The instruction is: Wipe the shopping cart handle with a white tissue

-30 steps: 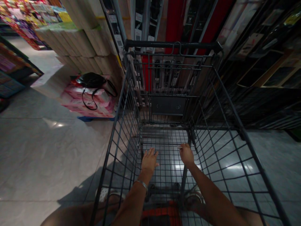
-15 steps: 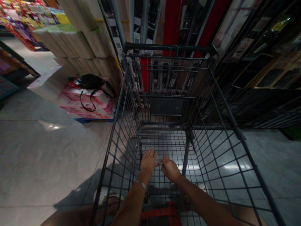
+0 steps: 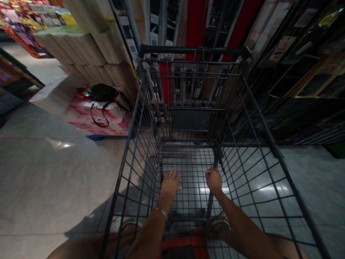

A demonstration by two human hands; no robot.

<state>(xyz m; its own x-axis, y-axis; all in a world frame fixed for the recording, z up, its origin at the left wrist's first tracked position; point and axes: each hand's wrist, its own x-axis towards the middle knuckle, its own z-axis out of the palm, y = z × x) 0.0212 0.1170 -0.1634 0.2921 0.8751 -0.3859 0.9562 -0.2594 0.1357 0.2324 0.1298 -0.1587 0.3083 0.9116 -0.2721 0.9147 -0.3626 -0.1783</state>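
Observation:
A dark wire shopping cart (image 3: 188, 51) stands in front of me, and both my arms reach down into its basket. My left hand (image 3: 170, 183), a band around its wrist, is over the wire bottom with fingers stretched out and nothing in them. To the right, near the basket's side wall, my right hand (image 3: 215, 180) is closed. A small pale tip shows at its fingers, too small to name. Whether either hand touches the wire cannot be told. A dark grey panel (image 3: 190, 120) is on the cart's far end.
Left of the cart, a black handbag (image 3: 101, 92) lies on pink packages (image 3: 94, 114) beside stacked beige packs (image 3: 81, 50). Shelves with hanging boxed goods (image 3: 198, 25) rise behind the cart. Below the basket are my shoes (image 3: 118, 225) and a red object (image 3: 183, 244).
My right hand has moved right, away from my left hand, and stays closed. Before, the two hands were close together at the middle. My left hand remains nearly in place, fingers out.

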